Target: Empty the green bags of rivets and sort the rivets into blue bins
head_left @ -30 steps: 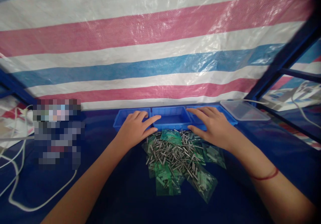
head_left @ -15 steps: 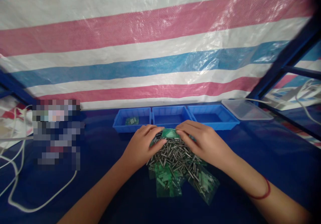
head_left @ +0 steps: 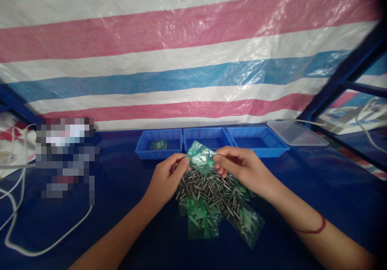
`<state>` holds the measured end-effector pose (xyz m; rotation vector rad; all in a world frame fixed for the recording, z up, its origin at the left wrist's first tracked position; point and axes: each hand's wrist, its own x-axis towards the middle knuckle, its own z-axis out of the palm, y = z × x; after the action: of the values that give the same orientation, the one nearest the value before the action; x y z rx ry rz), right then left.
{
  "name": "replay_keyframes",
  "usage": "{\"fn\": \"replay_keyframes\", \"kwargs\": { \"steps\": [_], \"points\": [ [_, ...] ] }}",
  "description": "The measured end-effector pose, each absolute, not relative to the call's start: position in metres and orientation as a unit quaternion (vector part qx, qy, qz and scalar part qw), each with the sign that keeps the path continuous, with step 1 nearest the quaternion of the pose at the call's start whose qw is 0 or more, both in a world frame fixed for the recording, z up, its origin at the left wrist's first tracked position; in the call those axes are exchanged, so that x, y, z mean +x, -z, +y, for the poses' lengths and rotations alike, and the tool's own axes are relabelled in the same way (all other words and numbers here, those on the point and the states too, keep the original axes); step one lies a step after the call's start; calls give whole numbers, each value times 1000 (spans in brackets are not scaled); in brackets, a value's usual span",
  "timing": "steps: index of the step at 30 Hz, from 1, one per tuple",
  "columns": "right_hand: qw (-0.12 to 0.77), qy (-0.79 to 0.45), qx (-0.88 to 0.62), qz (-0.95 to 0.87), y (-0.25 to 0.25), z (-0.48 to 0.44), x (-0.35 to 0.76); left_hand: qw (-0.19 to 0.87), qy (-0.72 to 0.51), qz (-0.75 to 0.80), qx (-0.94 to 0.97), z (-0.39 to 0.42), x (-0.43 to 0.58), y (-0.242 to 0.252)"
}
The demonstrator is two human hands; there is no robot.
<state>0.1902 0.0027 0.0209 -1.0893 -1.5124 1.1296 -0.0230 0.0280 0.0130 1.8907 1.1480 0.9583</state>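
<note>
Green packet (head_left: 200,157) lifted off metal pins (head_left: 208,189) since earlier; left hand (head_left: 167,177) and right hand (head_left: 244,169) pinching opposite edges.

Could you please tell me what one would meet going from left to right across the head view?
White cable, left hand, held green plastic bag, right hand, translucent plastic lid.

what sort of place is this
Probably a makeshift workbench area, perhaps in a workshop: a red, white and blue striped woven-plastic sheet forms the backdrop, three rectangular blue plastic trays stand in a row, and thin silver-coloured metal rods lie heaped in front of them.
</note>
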Motion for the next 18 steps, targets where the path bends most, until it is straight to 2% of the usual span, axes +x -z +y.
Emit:
{"fn": "replay_keyframes", "kwargs": {
  "steps": [4, 10, 18],
  "points": [
    [495, -434, -447, -606, -19, -1, 187, 376, -405, 418, 721, 26, -22, -16],
    [524, -466, -419, -577, -19, -2, 183, 390, -436, 421, 693, 28, -23, -15],
    [556, -468, -431, -535, -19, 2, 183, 390, -438, 412, 697, 24, -23, -11]
  ]
}}
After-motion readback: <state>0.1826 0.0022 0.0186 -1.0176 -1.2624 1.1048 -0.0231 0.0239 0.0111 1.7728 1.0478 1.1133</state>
